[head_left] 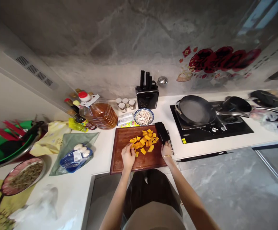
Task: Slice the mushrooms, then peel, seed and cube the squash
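Orange-yellow chunks (143, 140), cut small, lie spread over the upper middle of a reddish-brown cutting board (119, 163). My left hand (128, 156) rests at the left edge of the chunks, its fingers bent and touching the nearest ones. At the board's right side, my right hand (167, 150) has its fingers closed round the near end of a wide black cleaver (161, 131), which lies along the board's right edge. Behind the board is a patterned bowl of sliced mushrooms (144, 117).
A black pan (196, 110) sits on the cooktop (193, 138) at right. A knife block (147, 98), small jars and a big oil bottle (100, 115) stand behind. Packed mushrooms (81, 150) and a plate of food (25, 175) are at left.
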Tool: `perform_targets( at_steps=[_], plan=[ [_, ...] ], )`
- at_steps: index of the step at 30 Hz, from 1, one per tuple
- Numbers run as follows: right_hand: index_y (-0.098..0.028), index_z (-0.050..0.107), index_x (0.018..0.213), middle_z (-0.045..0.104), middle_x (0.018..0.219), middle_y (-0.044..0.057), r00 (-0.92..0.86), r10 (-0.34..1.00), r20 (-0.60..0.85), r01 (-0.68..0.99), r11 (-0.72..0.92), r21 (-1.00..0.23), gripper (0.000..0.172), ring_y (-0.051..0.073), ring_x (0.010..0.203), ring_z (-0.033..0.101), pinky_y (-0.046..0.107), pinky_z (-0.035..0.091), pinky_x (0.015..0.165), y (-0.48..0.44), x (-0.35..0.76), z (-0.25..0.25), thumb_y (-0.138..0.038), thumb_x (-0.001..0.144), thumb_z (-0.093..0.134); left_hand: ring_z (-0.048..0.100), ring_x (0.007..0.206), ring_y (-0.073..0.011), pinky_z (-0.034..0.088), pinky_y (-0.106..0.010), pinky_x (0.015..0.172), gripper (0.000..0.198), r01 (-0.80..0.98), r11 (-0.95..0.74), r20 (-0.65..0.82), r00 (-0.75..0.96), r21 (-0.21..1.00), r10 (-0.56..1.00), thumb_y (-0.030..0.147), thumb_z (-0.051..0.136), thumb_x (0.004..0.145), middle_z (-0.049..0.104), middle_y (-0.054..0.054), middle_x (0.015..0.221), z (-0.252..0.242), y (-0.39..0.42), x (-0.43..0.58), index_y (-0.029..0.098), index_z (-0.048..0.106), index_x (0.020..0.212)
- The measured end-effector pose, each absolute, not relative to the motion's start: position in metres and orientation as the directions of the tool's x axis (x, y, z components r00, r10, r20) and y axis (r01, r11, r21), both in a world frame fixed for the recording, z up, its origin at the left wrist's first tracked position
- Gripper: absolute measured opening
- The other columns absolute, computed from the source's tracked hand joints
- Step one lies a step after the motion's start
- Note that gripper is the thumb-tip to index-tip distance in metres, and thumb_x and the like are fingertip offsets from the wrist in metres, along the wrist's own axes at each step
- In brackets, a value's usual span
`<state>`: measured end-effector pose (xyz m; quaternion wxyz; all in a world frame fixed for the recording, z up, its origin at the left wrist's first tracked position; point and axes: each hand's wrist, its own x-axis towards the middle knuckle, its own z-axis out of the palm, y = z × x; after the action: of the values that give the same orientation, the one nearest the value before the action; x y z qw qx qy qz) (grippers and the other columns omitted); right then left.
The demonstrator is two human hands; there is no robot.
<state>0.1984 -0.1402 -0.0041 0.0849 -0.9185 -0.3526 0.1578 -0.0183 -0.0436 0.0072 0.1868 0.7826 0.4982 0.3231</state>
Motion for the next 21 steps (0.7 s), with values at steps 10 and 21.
perform_targets(
  at_steps=[10, 21],
  plan=[
    [-0.016, 0.058, 0.101, 0.06, 0.101, 0.009, 0.703, 0.7, -0.122, 0.591, -0.671, -0.447, 0.023, 0.019, 0.091, 0.055, 0.031, 0.042, 0.081, -0.18, 0.205, 0.008, -0.021, 0.081, 0.048, 0.048, 0.112, -0.0279, 0.011, -0.057, 0.103, 0.015, 0.639, -0.623, 0.323, 0.534, 0.451, 0.781, 0.032, 0.056, 0.08, 0.064, -0.005, 0.11, 0.045, -0.106, 0.036, 0.022, 0.063, 0.071],
    [-0.017, 0.06, 0.108, 0.062, 0.111, 0.009, 0.884, 0.391, -0.256, 0.185, -0.796, -0.576, 0.035, 0.02, 0.109, 0.051, 0.032, 0.036, 0.098, -0.407, 0.253, -0.063, -0.012, 0.074, 0.051, 0.049, 0.116, -0.0207, 0.042, -0.038, 0.097, 0.035, 0.052, -0.758, 0.21, 0.946, 0.651, 0.245, 0.022, 0.044, 0.087, 0.058, -0.008, 0.121, 0.02, -0.24, 0.117, 0.019, 0.056, 0.119]
  ],
)
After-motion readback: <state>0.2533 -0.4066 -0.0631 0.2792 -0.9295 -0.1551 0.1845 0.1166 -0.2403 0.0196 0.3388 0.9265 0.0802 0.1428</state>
